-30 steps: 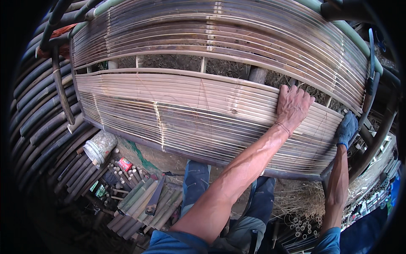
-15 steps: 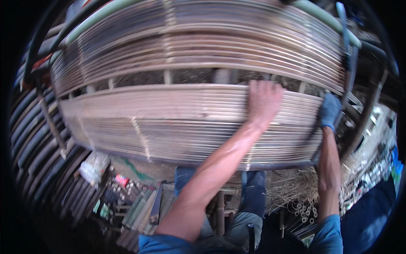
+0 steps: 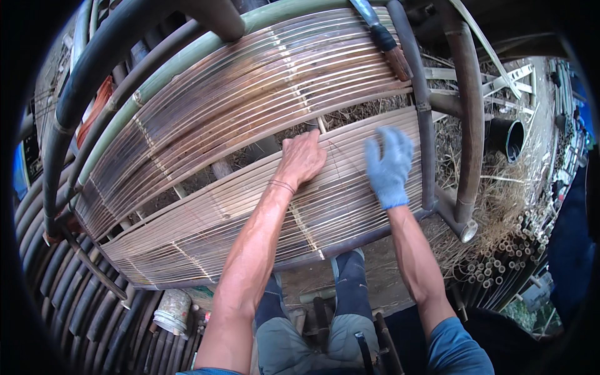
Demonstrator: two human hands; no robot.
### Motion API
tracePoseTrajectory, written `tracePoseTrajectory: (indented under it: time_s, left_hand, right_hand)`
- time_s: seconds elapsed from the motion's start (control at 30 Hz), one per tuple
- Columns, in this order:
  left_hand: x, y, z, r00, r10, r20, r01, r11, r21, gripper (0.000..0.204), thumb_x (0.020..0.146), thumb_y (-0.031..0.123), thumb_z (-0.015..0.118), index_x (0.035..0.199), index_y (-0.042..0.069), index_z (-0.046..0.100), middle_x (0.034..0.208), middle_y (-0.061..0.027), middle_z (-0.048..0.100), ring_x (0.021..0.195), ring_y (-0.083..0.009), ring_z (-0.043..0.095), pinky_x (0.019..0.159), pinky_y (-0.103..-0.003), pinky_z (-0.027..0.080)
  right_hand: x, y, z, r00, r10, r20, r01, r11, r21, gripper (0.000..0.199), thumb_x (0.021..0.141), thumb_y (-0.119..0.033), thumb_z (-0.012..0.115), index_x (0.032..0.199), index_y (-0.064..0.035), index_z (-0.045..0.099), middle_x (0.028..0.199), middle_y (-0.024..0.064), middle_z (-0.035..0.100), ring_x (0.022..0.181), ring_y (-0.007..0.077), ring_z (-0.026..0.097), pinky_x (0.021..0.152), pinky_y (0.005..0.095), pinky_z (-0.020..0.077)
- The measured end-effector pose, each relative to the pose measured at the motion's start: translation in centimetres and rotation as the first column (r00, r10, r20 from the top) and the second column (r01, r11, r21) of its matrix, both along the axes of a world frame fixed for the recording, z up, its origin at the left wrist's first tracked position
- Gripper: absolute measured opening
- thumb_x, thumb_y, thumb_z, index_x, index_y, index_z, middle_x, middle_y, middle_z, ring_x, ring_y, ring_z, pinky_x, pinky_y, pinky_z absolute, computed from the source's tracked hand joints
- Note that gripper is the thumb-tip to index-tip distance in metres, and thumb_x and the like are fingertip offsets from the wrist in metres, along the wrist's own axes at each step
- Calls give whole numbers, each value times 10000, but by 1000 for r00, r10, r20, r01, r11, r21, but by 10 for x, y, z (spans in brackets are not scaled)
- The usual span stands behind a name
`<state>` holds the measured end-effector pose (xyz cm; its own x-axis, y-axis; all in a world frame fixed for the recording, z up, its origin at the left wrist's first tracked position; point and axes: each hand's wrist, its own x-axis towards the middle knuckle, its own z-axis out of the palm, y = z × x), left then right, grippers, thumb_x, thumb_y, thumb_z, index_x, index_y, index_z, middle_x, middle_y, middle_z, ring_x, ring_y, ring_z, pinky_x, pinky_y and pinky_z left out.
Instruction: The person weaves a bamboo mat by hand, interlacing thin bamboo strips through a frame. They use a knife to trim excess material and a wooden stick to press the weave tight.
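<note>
A long bamboo frame spans the view, with split-bamboo slats laid lengthwise and pale binding strips crossing them. My bare left hand is closed over the far edge of the near group of bamboo slats, its fingertips curled down at the gap. A thin cross strip shows just beyond those fingers. My right hand, in a blue-grey knit glove, is above the right end of the same slats with fingers apart and nothing in it. Across the gap lies the far group of slats.
A knife with a wooden handle lies across the far slats at the right. Thick bamboo poles rise at the right end and upper left. A dark bucket, straw, cut bamboo tubes and a whitish container are around the frame.
The view has turned and shifted right. My right hand has left the right end of the slats and opened over them. My left hand stays at the slats' far edge.
</note>
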<state>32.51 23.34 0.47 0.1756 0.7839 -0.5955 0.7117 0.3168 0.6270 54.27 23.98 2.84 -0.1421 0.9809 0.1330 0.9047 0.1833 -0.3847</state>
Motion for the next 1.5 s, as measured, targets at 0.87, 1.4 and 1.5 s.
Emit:
tracePoseTrajectory:
  time_s: [0.87, 1.4, 1.5]
  left_hand:
    - [12, -5, -14, 974, 222, -53, -219, 974, 58, 405, 1048, 377, 372, 1090, 21, 559, 863, -263, 701, 947, -454, 661, 953, -529, 372]
    - [20, 24, -5, 951, 298, -80, -309, 919, -244, 393, 994, 272, 387, 1239, 43, 593, 1218, -272, 666, 1212, -406, 600, 1028, -527, 347]
    - [13, 22, -13, 954, 293, -69, -301, 924, -237, 374, 998, 281, 394, 1201, 53, 611, 1234, -249, 665, 1214, -405, 596, 1019, -526, 351]
  right_hand:
    - [170, -44, 178, 920, -384, -81, 267, 763, -589, 135, 956, -143, 670, 965, -21, 727, 828, -2, 628, 654, 50, 529, 586, 237, 435]
    - [-80, 57, -5, 960, 149, 236, 32, 781, -624, 189, 953, -171, 571, 918, -36, 698, 846, 198, 730, 776, 334, 734, 667, 474, 590]
    - [-87, 86, -4, 940, -297, -170, -133, 143, -981, 296, 933, -259, 643, 742, -33, 641, 687, 132, 653, 531, 232, 624, 500, 406, 550]
